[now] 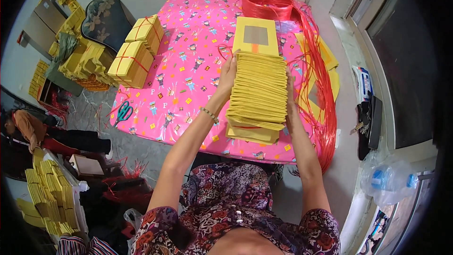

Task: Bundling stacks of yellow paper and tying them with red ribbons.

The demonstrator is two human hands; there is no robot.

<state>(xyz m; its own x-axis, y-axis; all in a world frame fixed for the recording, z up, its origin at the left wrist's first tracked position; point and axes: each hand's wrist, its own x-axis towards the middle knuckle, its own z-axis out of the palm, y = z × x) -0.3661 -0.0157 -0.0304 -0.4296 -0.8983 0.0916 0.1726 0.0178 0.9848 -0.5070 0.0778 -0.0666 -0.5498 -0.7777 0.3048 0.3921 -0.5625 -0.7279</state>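
Observation:
A thick stack of folded yellow paper envelopes (258, 89) stands before me on the pink table, its many edges facing up. My left hand (228, 74) is pressed along the stack's left side, and my right hand (290, 87) grips the right side, with most of its fingers hidden. Beneath the near end lies a flat yellow envelope (252, 134), where a bit of red strip shows. Behind the stack is another yellow envelope (239, 33) with a grey rectangular panel. Part of a red strip (222, 49) curls out beside my left fingertips.
On the patterned pink tablecloth (179, 73) sit tied yellow bundles (130, 63) at the left and green-handled scissors (123, 112) at the near left edge. A red coil of strip (266, 4) trails strands down the right side. Another person (28, 127) works at far left beside yellow piles (49, 189).

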